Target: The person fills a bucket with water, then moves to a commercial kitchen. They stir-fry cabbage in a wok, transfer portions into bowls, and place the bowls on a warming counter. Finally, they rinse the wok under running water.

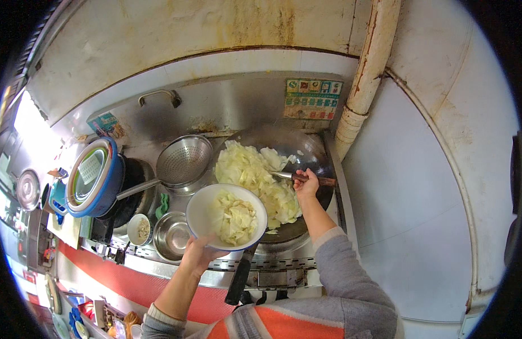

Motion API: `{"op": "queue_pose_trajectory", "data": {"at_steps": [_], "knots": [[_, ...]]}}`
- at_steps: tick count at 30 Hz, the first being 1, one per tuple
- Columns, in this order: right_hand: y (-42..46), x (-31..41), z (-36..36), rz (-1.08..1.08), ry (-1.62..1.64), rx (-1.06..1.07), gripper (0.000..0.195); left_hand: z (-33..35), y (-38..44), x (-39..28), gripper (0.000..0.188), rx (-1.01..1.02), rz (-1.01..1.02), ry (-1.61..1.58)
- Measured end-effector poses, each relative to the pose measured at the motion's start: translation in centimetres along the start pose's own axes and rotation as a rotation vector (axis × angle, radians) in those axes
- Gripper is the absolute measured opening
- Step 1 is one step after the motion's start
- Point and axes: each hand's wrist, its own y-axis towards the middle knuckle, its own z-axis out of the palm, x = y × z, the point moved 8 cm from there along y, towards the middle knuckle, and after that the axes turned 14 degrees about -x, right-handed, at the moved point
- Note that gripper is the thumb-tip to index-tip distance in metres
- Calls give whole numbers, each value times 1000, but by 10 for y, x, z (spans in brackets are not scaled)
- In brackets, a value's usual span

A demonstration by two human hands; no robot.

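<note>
A white bowl with a blue rim (pixel 202 207) holds pieces of cooked cabbage (pixel 237 218); my left hand (pixel 203 253) grips its near edge. Just behind and to the right is a large wok (pixel 307 148), heaped with pale cabbage (pixel 252 169). My right hand (pixel 306 183) is closed around the wooden handle of a metal utensil (pixel 322 181), whose head is hidden in the cabbage. The wok's black handle (pixel 239 277) points towards me, below the bowl.
Left of the wok are a perforated metal strainer (pixel 184 161), an empty steel bowl (pixel 172 237), a small bowl of chopped pieces (pixel 139 229), a green cloth (pixel 162 206) and stacked basins (pixel 104 195). A pipe (pixel 362 93) stands by the right wall.
</note>
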Motion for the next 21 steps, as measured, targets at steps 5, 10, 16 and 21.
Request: {"op": "queue_pose_trajectory", "data": {"at_steps": [5,10,16,21], "knots": [[-29,29,3,-45,66,-77,19,2,4,7,47,8,-15,1],[-92,92,23,-205,2,132,19,18,18,13,44,28,-94,-39],[-223,128,53,-591,-376,464,19,49,55,26,45,40,-84,-54],[-319,124,64,-1018,-780,753,20,63,61,37,44,87,-65,-146]]}}
